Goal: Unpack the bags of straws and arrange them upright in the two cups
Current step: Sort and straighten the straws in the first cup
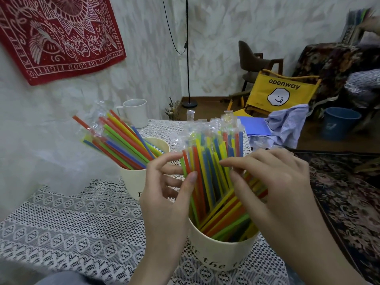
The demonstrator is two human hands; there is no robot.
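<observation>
Two cups hold straws already; I am straightening the near bunch.

Both cups are filled, so most of the job looks done. In the near cup (222,249) the wrapped straws (211,161) stand roughly upright, with a few lying slanted low inside. My left hand (166,194) pinches the bunch from its left side between thumb and fingers, and my right hand (273,182) lies against its right side, fingers half curled around the straws. The far cup (131,182) carries its own bundle (121,140), which leans hard to the left and, I judge, wants righting. Clear wrappers cling to the straw tops in both. The table (67,229) wears a white lace cloth, with a white mug (136,113) at the back. Beyond are a pale wall, a red hanging (55,36), a yellow folding chair (279,93) and a blue bucket (339,123).
</observation>
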